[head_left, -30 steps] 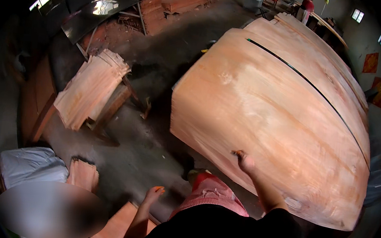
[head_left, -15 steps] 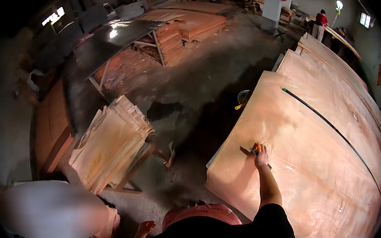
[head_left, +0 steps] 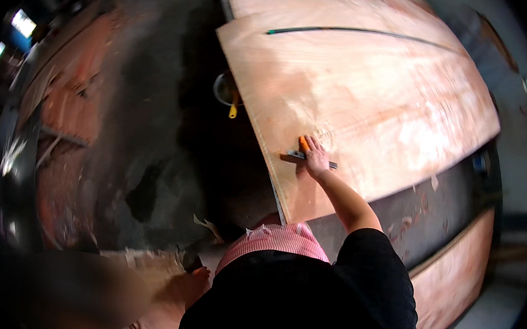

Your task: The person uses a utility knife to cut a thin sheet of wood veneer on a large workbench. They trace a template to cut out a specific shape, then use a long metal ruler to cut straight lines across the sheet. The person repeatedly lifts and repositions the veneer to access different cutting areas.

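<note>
Two bare hands show on my feed, and I place everything by the large wood sheet (head_left: 376, 90). The right hand (head_left: 318, 159) is palm down on it, toward its near left corner, fingers stretched out and only slightly parted, with a dark flat tool (head_left: 296, 154) held under the palm. The tool lies crosswise on the sheet, poking out on both sides of the hand; an orange piece (head_left: 304, 144) shows by the thumb side (I can't tell whether it belongs to the tool). Just beyond the fingertips, the sheet carries a pale, rough-looking patch (head_left: 325, 133). The left hand (head_left: 200, 276) is off the sheet, down and left of its near corner, beside a pale wood stack (head_left: 157, 268); it is too dark for me to tell how open it is or whether it has hold of anything. Across the sheet's far part runs a thin dark strip (head_left: 325, 28) with a green tip. Just past the sheet's left edge I see a yellow handle (head_left: 233, 110) by a round rim; well left of the sheet lie reddish boards (head_left: 81, 101), and right of its near corner, another wood panel (head_left: 457, 282).
</note>
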Demonstrator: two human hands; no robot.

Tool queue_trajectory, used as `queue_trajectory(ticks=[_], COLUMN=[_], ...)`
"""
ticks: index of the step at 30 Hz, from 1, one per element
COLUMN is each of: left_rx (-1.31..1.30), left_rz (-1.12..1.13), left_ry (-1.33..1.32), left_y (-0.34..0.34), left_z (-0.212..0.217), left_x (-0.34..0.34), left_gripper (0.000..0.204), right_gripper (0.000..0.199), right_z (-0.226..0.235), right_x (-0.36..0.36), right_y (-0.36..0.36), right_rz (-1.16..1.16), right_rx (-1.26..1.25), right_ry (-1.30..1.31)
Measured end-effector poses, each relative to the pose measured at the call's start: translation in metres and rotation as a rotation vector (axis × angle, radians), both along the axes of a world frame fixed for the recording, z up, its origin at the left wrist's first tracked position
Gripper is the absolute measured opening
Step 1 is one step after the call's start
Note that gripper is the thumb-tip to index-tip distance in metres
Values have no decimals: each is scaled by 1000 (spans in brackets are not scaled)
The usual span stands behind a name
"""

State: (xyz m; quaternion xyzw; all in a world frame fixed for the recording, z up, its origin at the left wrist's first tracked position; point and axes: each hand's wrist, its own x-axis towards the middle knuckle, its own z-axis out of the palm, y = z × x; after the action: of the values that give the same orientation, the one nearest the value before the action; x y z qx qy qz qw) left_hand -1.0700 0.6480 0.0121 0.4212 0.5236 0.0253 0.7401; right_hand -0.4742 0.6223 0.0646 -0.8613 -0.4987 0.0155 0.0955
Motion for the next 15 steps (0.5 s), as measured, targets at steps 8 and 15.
queue_trajectory(ticks=[8,15], left_rx=[168,481], left_rz=[-307,-762], left_ry=[364,213], left_y=[200,299], left_z=[38,52], left_x=[76,209], left_gripper=[26,25], right_gripper=[43,52], right_z=[-1,8], right_x=[-25,-31], right_y=[15,26], right_rz=[-146,-242], right_rx=[-75,-144], right_ry=[14,97])
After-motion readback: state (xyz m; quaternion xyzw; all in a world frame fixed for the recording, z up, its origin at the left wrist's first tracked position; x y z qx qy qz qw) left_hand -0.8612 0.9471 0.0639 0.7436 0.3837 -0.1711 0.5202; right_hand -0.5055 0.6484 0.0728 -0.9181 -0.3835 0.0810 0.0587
